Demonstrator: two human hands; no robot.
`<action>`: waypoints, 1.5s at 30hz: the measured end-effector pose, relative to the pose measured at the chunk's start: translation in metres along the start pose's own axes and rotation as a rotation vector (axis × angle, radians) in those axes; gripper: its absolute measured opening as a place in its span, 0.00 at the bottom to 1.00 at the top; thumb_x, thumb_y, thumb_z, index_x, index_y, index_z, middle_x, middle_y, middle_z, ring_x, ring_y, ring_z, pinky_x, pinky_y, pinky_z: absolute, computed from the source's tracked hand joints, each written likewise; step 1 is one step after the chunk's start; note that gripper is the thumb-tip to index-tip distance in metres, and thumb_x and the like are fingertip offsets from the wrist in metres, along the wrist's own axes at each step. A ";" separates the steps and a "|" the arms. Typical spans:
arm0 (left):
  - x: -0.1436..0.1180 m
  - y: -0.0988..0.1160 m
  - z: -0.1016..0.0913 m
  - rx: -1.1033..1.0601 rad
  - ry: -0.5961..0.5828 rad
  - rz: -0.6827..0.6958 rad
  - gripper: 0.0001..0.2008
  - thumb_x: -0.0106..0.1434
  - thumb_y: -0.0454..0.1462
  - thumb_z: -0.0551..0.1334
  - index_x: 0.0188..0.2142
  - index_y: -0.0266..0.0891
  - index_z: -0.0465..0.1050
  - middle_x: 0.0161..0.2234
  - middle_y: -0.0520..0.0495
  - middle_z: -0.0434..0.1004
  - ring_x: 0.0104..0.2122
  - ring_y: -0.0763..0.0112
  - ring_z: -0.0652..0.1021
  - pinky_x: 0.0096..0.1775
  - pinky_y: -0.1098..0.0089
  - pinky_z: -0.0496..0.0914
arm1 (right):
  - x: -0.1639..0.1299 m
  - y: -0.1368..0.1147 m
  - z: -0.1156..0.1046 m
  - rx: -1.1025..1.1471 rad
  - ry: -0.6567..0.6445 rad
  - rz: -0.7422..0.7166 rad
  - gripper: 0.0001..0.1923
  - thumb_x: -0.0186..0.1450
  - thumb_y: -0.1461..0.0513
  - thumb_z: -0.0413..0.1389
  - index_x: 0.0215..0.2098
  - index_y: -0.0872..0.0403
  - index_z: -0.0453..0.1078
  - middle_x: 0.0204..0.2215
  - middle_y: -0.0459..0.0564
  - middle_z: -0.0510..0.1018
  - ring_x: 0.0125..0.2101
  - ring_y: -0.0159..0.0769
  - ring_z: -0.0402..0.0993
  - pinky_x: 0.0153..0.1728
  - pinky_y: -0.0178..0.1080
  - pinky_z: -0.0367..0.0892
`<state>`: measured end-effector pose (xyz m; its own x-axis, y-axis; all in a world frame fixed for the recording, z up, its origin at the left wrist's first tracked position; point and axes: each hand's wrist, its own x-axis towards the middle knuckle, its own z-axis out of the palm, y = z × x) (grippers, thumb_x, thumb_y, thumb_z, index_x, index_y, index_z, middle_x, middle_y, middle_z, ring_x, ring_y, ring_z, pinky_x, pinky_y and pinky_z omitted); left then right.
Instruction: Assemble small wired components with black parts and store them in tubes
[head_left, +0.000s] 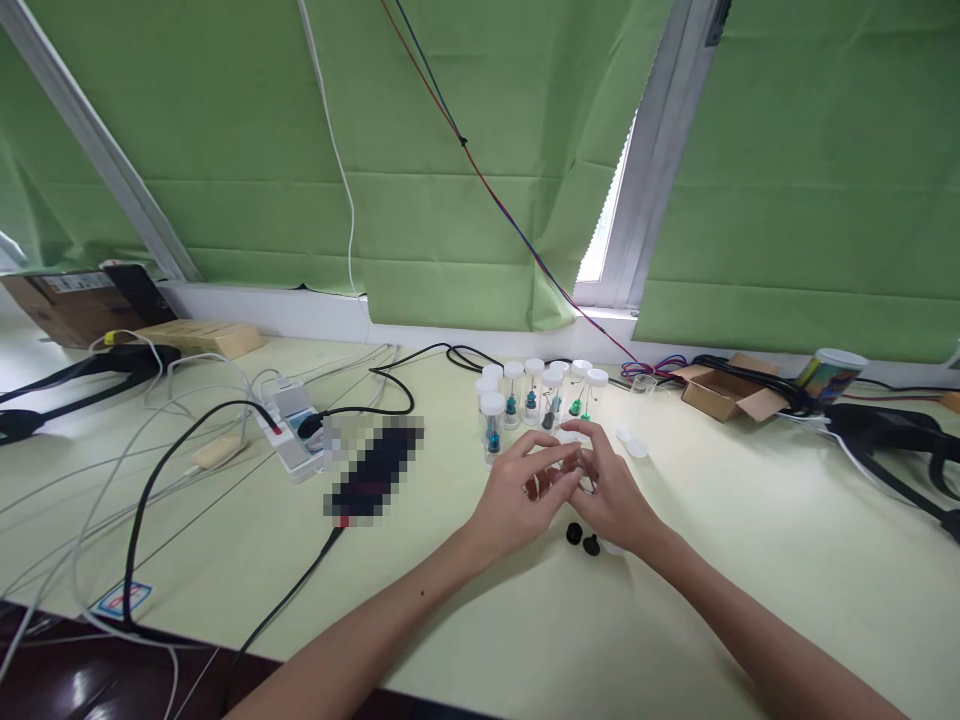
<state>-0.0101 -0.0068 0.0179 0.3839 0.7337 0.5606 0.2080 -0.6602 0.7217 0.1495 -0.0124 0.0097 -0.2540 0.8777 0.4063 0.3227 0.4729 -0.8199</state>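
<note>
My left hand [521,492] and my right hand [616,495] meet at the fingertips above the table, both closed. Something small is pinched where they come together, but the fingers cover most of it and I cannot make out its kind. Just beyond them stands a cluster of clear plastic vials with white caps; the nearest vial [493,428] has a blue piece like a needle tip inside. Others hold similar blue or green pieces. Below my fingers lie a black round part [574,533] and a black knob-like part [592,545]. White caps [634,443] rest right of the vials.
A pixelated dark device [376,472] with a cable lies left, beside a white power strip [296,440] and tangled cords. At the back right are an open cardboard box [731,388] and a colourful can [831,374]. Black strapped gear [892,440] sits far right.
</note>
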 end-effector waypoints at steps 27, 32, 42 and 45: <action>-0.004 0.000 0.002 -0.080 -0.041 -0.153 0.32 0.60 0.46 0.65 0.61 0.48 0.56 0.52 0.42 0.65 0.35 0.72 0.72 0.35 0.69 0.71 | 0.004 -0.005 -0.006 -0.106 0.383 -0.056 0.12 0.67 0.55 0.52 0.47 0.51 0.59 0.22 0.41 0.69 0.25 0.34 0.69 0.28 0.36 0.64; -0.004 -0.002 0.003 -0.037 -0.075 -0.175 0.40 0.54 0.45 0.70 0.62 0.48 0.53 0.51 0.41 0.66 0.47 0.62 0.71 0.48 0.60 0.69 | 0.005 -0.006 -0.009 -0.136 0.455 -0.012 0.11 0.67 0.54 0.53 0.43 0.51 0.60 0.23 0.43 0.72 0.26 0.35 0.69 0.27 0.35 0.63; -0.009 -0.004 0.009 0.036 -0.184 -0.241 0.36 0.57 0.43 0.66 0.62 0.50 0.53 0.48 0.45 0.71 0.48 0.60 0.72 0.44 0.63 0.69 | 0.002 -0.004 -0.006 -0.013 0.542 -0.086 0.13 0.65 0.55 0.57 0.43 0.51 0.62 0.29 0.47 0.75 0.27 0.34 0.71 0.28 0.37 0.68; -0.007 -0.001 0.007 0.071 -0.167 -0.209 0.27 0.62 0.41 0.62 0.59 0.47 0.57 0.42 0.47 0.73 0.40 0.65 0.74 0.38 0.67 0.68 | 0.002 -0.001 -0.005 0.013 0.511 -0.079 0.14 0.64 0.54 0.59 0.43 0.51 0.63 0.30 0.47 0.75 0.28 0.35 0.72 0.29 0.37 0.69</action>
<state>-0.0068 -0.0122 0.0102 0.4678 0.8224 0.3237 0.3589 -0.5114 0.7808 0.1534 -0.0111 0.0138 0.2014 0.7664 0.6100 0.3088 0.5413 -0.7821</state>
